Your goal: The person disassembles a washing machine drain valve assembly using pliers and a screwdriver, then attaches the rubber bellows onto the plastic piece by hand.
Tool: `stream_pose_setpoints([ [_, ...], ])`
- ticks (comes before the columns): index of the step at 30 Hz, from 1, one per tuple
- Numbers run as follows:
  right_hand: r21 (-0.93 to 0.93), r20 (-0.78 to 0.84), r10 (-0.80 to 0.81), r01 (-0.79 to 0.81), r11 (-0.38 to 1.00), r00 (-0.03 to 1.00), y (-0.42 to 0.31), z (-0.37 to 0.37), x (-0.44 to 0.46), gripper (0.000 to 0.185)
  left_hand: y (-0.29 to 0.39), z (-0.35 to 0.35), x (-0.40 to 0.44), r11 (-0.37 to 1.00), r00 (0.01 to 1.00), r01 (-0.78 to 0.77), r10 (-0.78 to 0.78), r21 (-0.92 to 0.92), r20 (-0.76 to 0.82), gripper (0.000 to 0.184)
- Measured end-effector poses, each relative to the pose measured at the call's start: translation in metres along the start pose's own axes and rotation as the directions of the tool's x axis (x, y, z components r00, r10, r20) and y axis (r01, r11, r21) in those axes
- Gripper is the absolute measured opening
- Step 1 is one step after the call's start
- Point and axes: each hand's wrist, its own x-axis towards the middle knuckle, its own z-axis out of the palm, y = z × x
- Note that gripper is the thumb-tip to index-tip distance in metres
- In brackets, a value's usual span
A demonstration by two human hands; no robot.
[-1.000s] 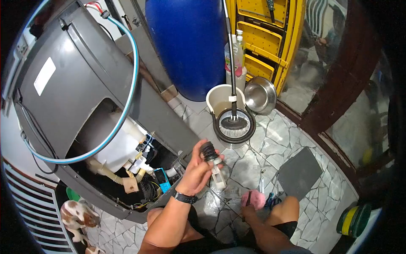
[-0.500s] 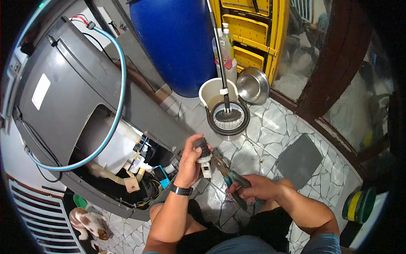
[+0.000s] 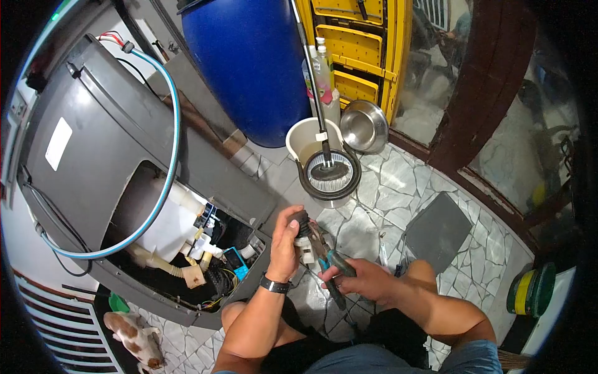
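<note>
My left hand [image 3: 283, 252], with a dark band on its wrist, is closed around a small plumbing part with a black ribbed rubber end [image 3: 303, 223] and a white plastic body [image 3: 307, 252]. In my right hand [image 3: 367, 279] is a pair of pliers [image 3: 337, 264] with black and teal handles. The pliers' metal jaws meet the part near where black joins white; whether they bite on it cannot be made out. To the left lies a large grey appliance cabinet [image 3: 140, 109], its cut-out side exposing hoses, wiring and a blue module [image 3: 235, 263].
A blue-and-white hose [image 3: 176, 118] loops over the cabinet. Beyond my hands stand a mop bucket [image 3: 330, 194], a blue barrel [image 3: 249, 75] and a steel bowl [image 3: 364, 126]. A grey panel [image 3: 438, 232] lies on the tiles at right. A brown-and-white dog [image 3: 134, 336] is at lower left.
The view has shifted slightly. The pliers have turned steeper and their jaws now sit closer against the part in my left hand. The dog has moved its head down and forward.
</note>
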Motion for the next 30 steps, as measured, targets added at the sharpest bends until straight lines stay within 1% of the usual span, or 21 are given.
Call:
stream_pose_setpoints([
  [1,-0.053,-0.001,-0.078,0.078,0.996,0.997,0.004,0.004,0.001,0.035,-0.002,-0.001,-0.001,1.0,1.0,0.001,-0.001,0.02,-0.011,0.035],
  [3,-0.049,-0.009,-0.071,0.071,0.996,0.997,0.008,0.004,0.0,0.034,-0.002,0.004,-0.003,0.997,0.999,-0.009,0.012,0.08,-0.038,0.031],
  [7,-0.021,-0.063,-0.041,0.039,0.999,0.997,0.033,0.006,0.0,0.03,-0.019,0.006,-0.004,0.994,0.997,-0.064,0.066,0.087,-0.028,0.03],
  [8,-0.02,-0.068,-0.043,0.042,0.999,0.997,0.036,0.005,0.0,0.03,-0.022,0.007,-0.006,0.997,0.996,-0.071,0.073,0.038,-0.055,0.03],
  [9,-0.088,-0.06,-0.112,0.107,0.99,0.992,0.037,0.006,0.0,0.028,-0.024,0.009,-0.007,0.997,0.994,-0.08,0.079,-0.01,-0.081,0.029],
  [10,-0.154,-0.048,-0.18,0.171,0.973,0.983,0.038,0.007,0.0,0.026,-0.025,0.01,-0.008,0.997,0.994,-0.078,0.077,-0.009,-0.076,0.029],
  [11,-0.152,-0.049,-0.182,0.173,0.973,0.982,0.037,0.009,0.0,0.026,-0.025,0.011,-0.01,0.996,0.992,-0.092,0.094,0.022,-0.086,0.029],
  [13,0.028,-0.058,-0.182,0.184,0.982,0.982,0.035,0.014,-0.002,0.02,-0.026,0.013,-0.01,0.994,0.99,-0.1,0.105,0.053,-0.091,0.028],
  [14,0.032,-0.064,-0.181,0.184,0.982,0.981,0.035,0.015,-0.003,0.02,-0.028,0.013,-0.01,0.992,0.988,-0.117,0.122,0.051,-0.098,0.027],
  [16,0.078,-0.042,-0.113,0.116,0.99,0.993,0.034,0.016,-0.003,0.015,-0.028,0.011,-0.008,0.989,0.984,-0.141,0.146,0.052,-0.105,0.025],
  [17,0.078,-0.042,-0.115,0.118,0.99,0.992,0.036,0.015,-0.002,0.015,-0.027,0.01,-0.007,0.979,0.975,-0.179,0.189,0.095,-0.115,0.025],
  [18,-0.082,-0.048,-0.149,0.145,0.986,0.988,0.04,0.013,0.001,0.014,-0.026,0.01,-0.006,0.967,0.965,-0.215,0.232,0.139,-0.123,0.025],
  [19,-0.238,-0.049,-0.182,0.165,0.957,0.982,0.044,0.013,0.002,0.014,-0.024,0.01,-0.005,0.967,0.965,-0.215,0.232,0.139,-0.12,0.025],
  [20,-0.238,-0.051,-0.183,0.166,0.957,0.982,0.048,0.015,0.002,0.014,-0.021,0.01,-0.005,0.968,0.963,-0.218,0.234,0.127,-0.135,0.025],
  [22,-0.322,-0.088,-0.222,0.183,0.929,0.971,0.049,0.022,0.003,0.016,-0.019,0.01,-0.005,0.968,0.96,-0.221,0.237,0.116,-0.149,0.025],
  [23,-0.32,-0.088,-0.224,0.185,0.929,0.971,0.046,0.027,0.0,0.016,-0.019,0.008,-0.005,0.979,0.967,-0.195,0.203,0.063,-0.154,0.026],
  [24,-0.399,-0.138,-0.223,0.152,0.904,0.965,0.036,0.035,-0.009,0.019,-0.018,0.008,-0.005,0.985,0.973,-0.17,0.169,0.009,-0.159,0.028],
  [25,-0.473,-0.187,-0.225,0.113,0.874,0.956,0.03,0.041,-0.012,0.022,-0.017,0.007,-0.005,0.985,0.973,-0.17,0.169,0.011,-0.16,0.028],
  [26,-0.471,-0.186,-0.224,0.114,0.875,0.957,0.032,0.043,-0.011,0.022,-0.016,0.007,-0.005,0.99,0.976,-0.142,0.137,-0.018,-0.171,0.028],
  [28,-0.513,-0.261,-0.251,0.086,0.854,0.932,0.036,0.048,-0.009,0.021,-0.014,0.005,-0.004,0.993,0.978,-0.113,0.103,-0.046,-0.179,0.029],
  [30,-0.533,-0.246,-0.287,0.118,0.838,0.926,0.041,0.049,-0.008,0.023,-0.013,0.002,-0.003,0.994,0.98,-0.102,0.091,-0.051,-0.177,0.03],
])
